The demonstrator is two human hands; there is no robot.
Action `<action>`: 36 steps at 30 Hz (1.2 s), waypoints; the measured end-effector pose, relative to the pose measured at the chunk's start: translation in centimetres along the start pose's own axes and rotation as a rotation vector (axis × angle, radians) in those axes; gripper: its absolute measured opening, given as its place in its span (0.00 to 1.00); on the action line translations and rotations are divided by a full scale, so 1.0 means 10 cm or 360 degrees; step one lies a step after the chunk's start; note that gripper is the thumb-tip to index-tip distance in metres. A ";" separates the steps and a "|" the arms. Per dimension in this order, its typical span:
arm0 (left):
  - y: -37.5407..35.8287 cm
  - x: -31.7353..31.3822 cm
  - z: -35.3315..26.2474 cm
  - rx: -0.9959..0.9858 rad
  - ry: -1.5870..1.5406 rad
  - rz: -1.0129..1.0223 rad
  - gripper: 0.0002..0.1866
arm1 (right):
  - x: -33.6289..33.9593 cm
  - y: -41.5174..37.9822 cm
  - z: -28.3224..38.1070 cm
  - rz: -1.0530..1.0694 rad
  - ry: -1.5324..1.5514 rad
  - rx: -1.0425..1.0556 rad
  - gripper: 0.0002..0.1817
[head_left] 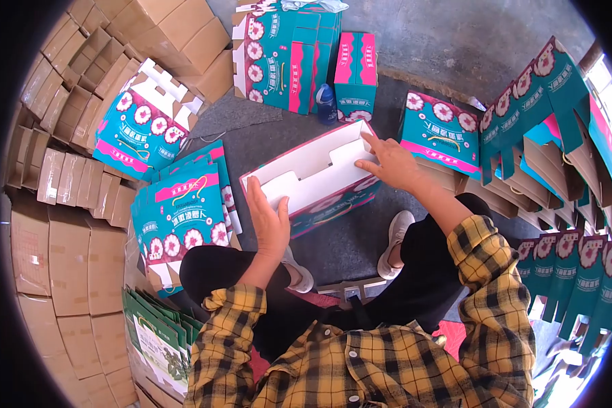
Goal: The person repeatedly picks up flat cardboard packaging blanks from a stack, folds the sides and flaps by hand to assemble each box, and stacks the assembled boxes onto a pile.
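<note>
A teal and pink printed carton (340,204) stands between my knees with its top open, showing white inner walls and notched white flaps. My left hand (268,221) lies against its left end, fingers straight and thumb apart. At the opposite end, my right hand (393,163) rests over the rim with index finger and thumb spread across the corner. Both hands are open and touch the carton; the tips of some right-hand fingers are hidden. Whether the carton's base rests fully on the floor cannot be seen.
Flat teal cartons (180,211) lie stacked at left, with more (285,61) ahead. A blue bottle (326,104) stands beside a closed carton (355,78). Brown boxes (68,258) are piled along the left. Opened teal cartons (537,102) line the right. Green printed bags or cartons (160,333) sit lower left.
</note>
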State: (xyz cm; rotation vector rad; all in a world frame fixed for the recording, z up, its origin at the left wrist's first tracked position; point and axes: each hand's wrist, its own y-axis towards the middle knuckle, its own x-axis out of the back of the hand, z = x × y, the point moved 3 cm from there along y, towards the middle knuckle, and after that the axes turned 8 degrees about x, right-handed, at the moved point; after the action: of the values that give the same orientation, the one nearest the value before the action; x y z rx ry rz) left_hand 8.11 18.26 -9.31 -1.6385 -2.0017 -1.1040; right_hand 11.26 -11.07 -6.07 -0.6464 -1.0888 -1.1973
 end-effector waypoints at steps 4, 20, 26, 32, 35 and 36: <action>0.02 -0.03 0.04 0.0009 0.0164 0.0075 0.40 | 0.00 0.03 0.09 0.0145 -0.0119 -0.0090 0.37; -0.17 -0.10 -0.06 -0.0557 0.0588 0.0515 0.35 | -0.25 -0.10 0.15 0.0054 -0.0335 0.0778 0.35; -0.20 -0.23 0.01 -0.0539 0.0589 0.0647 0.31 | -0.37 -0.06 0.09 0.0205 -0.0282 0.0774 0.28; -0.16 -0.26 0.06 -0.0481 0.0504 0.0821 0.29 | -0.45 -0.04 0.04 0.0392 -0.0347 0.0727 0.24; -0.15 -0.22 0.00 -0.0452 0.0419 0.0780 0.30 | -0.39 -0.06 0.04 0.0383 -0.0325 0.0727 0.24; -0.16 -0.19 -0.04 -0.0459 0.0416 0.0773 0.30 | -0.34 -0.08 0.06 0.0307 -0.0248 0.0716 0.23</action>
State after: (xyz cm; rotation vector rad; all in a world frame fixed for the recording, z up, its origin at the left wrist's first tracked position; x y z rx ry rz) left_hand 7.10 16.64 -10.85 -1.8671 -1.2344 -1.3644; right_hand 10.38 -9.39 -9.01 -0.4845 -1.3414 -0.7105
